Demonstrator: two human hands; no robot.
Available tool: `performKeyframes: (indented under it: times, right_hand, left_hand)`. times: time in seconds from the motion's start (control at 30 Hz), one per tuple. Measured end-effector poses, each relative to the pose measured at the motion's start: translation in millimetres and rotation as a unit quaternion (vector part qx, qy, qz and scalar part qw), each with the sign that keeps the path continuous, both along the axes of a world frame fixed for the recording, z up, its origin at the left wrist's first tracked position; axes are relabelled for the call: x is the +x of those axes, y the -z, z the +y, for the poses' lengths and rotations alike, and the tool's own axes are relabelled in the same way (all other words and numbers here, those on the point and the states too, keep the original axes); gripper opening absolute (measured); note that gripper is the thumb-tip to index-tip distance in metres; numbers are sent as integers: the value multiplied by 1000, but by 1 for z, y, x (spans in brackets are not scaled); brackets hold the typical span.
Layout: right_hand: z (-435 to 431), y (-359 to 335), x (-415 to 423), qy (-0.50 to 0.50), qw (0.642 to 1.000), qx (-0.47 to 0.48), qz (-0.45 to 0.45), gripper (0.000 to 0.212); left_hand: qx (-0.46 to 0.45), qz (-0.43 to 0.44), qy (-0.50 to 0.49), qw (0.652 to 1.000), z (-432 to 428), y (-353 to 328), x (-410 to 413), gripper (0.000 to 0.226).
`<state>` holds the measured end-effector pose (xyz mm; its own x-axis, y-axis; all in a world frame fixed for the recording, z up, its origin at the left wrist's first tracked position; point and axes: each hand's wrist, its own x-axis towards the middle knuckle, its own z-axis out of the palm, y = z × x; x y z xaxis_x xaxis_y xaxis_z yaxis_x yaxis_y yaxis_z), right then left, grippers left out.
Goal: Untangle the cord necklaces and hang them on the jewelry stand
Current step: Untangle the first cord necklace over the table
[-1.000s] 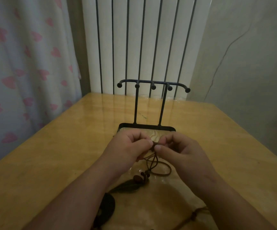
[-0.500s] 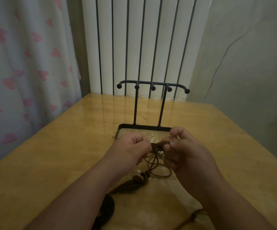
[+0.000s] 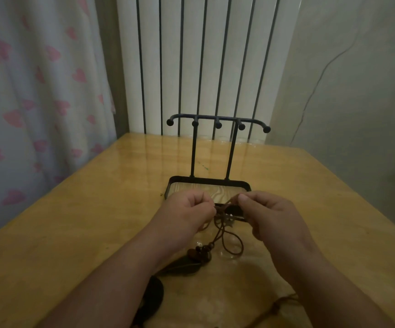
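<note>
A black metal jewelry stand (image 3: 217, 119) with several knobbed hooks and a wood-lined tray base (image 3: 209, 183) stands at the table's middle; nothing hangs on it. Just in front of the tray, my left hand (image 3: 189, 214) and my right hand (image 3: 270, 214) pinch a knot of brown cord necklaces (image 3: 222, 210) between their fingertips. Loops of cord (image 3: 233, 245) hang down from the knot to the table. Brown beads and a dark leaf-shaped pendant (image 3: 191, 262) lie below. A dark round pendant (image 3: 154, 294) shows partly under my left forearm.
The wooden table (image 3: 73, 233) runs to a white ribbed radiator (image 3: 203, 55) at the back. A heart-print curtain (image 3: 26, 91) hangs along the left. Another bit of brown cord (image 3: 284, 301) lies near my right forearm at the bottom. A tiny gold bead (image 3: 161, 194) sits left of the tray.
My right hand has turned and shifted slightly right, its fingers pulling the knot apart a little. The left hand keeps its pinch in about the same place.
</note>
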<state>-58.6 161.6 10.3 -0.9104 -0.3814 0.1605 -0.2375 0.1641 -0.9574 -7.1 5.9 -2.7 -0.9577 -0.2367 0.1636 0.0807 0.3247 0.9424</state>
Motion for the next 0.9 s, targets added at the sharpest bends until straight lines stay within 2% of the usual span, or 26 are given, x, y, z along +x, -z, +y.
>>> performKeyframes:
  times: [0.07, 0.13, 0.23, 0.3, 0.4, 0.47, 0.57, 0.67, 0.7, 0.8, 0.87, 0.9]
  right_hand:
    - [0, -1, -2, 5, 997, -20, -73, 33]
    - [1, 0, -6, 12, 983, -86, -162, 37]
    - [2, 1, -10, 12, 968, -148, -205, 40]
    - [1, 3, -10, 32, 980, -106, -167, 37]
    - [-1, 4, -9, 46, 997, 0, -58, 32]
    - [-1, 4, -6, 27, 999, 38, 24, 34]
    - [0, 2, 0, 3, 990, 53, 133, 14]
    - [0, 9, -2, -1, 966, 136, 221, 44]
    - [-2, 11, -3, -3, 959, 155, 238, 45]
    - [-5, 11, -3, 4, 948, 183, 260, 17]
    - [-4, 11, -4, 20, 960, 145, 238, 16]
    - [-3, 9, -5, 33, 974, 97, 201, 17]
  left_hand:
    - [-7, -2, -4, 1000, 0, 1, 0, 25]
    - [-3, -4, -12, 1000, -1, 2, -1, 25]
    - [-2, -8, -15, 1000, -1, 2, -2, 24]
    - [3, -6, -16, 1000, -2, 3, -2, 24]
    - [7, 6, -25, 1000, -5, 2, -2, 21]
    - [4, 13, -30, 999, -6, 2, -2, 20]
    - [-7, 13, -31, 999, -6, 3, -3, 20]
    - [-13, 9, -25, 1000, -7, 5, -4, 20]
    - [-16, 9, -22, 1000, -7, 5, -4, 20]
    - [-20, 11, -26, 999, -7, 3, -4, 20]
    - [-22, 12, -38, 999, -7, 2, -3, 22]
    - [-26, 11, -44, 999, -8, 1, -3, 23]
